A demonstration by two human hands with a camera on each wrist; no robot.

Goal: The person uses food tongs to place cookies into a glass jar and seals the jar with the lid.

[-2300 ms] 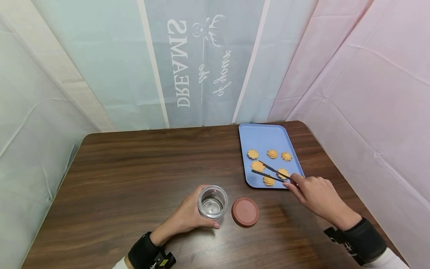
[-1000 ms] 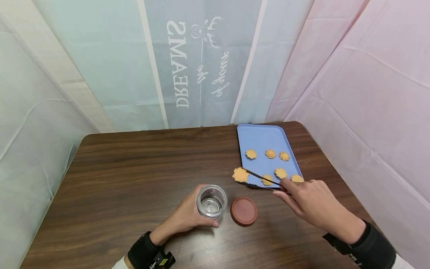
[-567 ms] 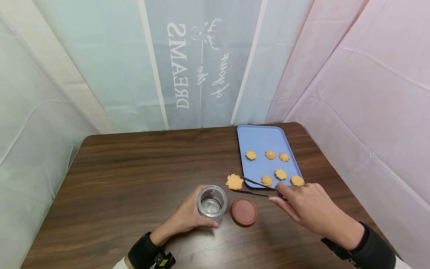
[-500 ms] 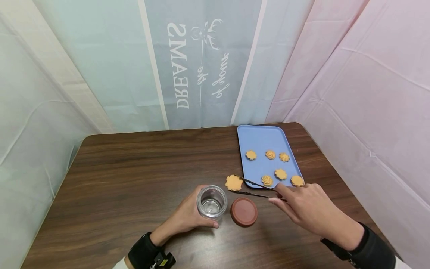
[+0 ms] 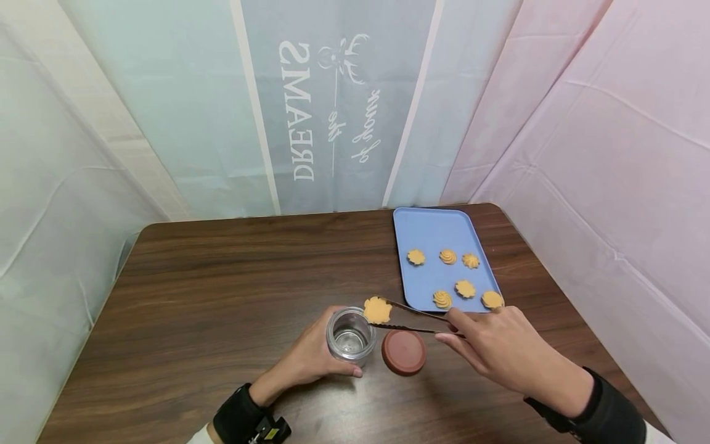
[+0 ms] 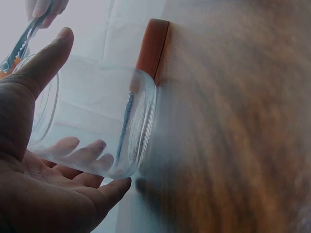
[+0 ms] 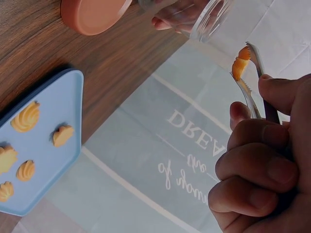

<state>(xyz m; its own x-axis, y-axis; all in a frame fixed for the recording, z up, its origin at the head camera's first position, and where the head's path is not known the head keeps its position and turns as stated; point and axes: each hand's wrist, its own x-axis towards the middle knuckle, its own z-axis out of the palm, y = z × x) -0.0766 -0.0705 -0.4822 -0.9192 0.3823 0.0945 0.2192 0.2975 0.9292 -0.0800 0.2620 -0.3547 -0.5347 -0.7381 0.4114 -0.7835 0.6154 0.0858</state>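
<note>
We pinch the tongs (image 5: 413, 319) in right hand (image 5: 501, 350), fingers pressed on both arms; the cookie (image 5: 378, 309) looks light & crumbly, so grip its edges softly, approx at 2 o'clock of the jar (image 5: 350, 336), which the left hand (image 5: 310, 359) fingers wrap round

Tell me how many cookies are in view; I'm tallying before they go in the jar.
7. Six lie on the blue tray: three in a far row, three in a near row. One cookie is pinched in tongs beside the jar.

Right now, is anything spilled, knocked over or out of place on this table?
Nothing stands out. The glass jar stands upright in the left hand, its brown lid lies flat beside it, and six cookies sit on the blue tray. The right hand holds tongs gripping one cookie by the jar's mouth.
</note>
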